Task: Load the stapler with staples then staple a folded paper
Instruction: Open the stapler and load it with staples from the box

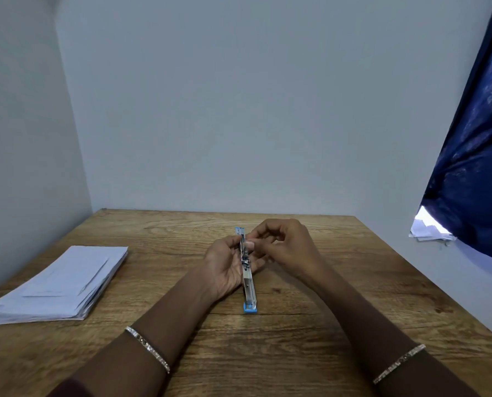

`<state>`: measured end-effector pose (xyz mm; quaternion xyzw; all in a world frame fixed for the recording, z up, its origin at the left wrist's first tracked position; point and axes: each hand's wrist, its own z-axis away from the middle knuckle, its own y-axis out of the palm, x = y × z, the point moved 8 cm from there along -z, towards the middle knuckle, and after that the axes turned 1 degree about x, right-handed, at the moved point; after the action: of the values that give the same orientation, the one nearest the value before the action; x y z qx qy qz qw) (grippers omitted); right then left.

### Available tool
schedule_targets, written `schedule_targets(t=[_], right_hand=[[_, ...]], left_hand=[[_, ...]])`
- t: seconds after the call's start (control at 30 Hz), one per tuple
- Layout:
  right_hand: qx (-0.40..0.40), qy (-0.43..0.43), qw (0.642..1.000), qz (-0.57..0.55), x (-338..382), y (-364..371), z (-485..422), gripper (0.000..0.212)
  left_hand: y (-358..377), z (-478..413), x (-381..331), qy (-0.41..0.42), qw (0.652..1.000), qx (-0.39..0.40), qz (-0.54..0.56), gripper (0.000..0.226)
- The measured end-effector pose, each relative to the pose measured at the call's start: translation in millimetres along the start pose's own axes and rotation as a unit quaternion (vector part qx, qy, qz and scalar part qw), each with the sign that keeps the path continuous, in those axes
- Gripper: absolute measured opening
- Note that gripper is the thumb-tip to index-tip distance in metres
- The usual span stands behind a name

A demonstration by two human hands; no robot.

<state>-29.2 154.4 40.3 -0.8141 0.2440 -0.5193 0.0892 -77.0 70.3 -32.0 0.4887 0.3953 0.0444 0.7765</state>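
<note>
A blue and silver stapler (249, 285) is swung fully open, stretched lengthwise away from me over the middle of the wooden table (296, 353). My left hand (224, 270) cradles its middle, palm up, thumb against the metal channel. My right hand (285, 247) hovers just right of the stapler's far half, its fingertips pinched together beside the channel; whether they hold staples is too small to tell. A stack of folded white papers (58, 285) lies at the left of the table.
Pale walls close in behind and to the left of the table. A dark blue curtain (474, 144) hangs at the right, with some white papers (428, 230) below its edge. Bare wood lies in front of my forearms.
</note>
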Motion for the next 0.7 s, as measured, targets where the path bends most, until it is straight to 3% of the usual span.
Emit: schedule_targets(t=[0.3, 0.53, 0.7], right_hand=[[-0.117, -0.051, 0.974, 0.189, 2.6, -7.0, 2.1, 0.01], [-0.133, -0.036, 0.977, 0.165, 0.6, -10.0, 1.3, 0.011], [-0.096, -0.058, 0.974, 0.198, 7.3, -14.0, 0.3, 0.032]], left_hand=[[11.4, 2.0, 7.0, 0.004, 1.0, 0.023, -0.009, 0.041], [8.7, -3.3, 4.5, 0.013, 0.999, 0.026, -0.017, 0.04], [1.0, -6.7, -13.2, 0.052, 0.998, 0.02, -0.002, 0.044]])
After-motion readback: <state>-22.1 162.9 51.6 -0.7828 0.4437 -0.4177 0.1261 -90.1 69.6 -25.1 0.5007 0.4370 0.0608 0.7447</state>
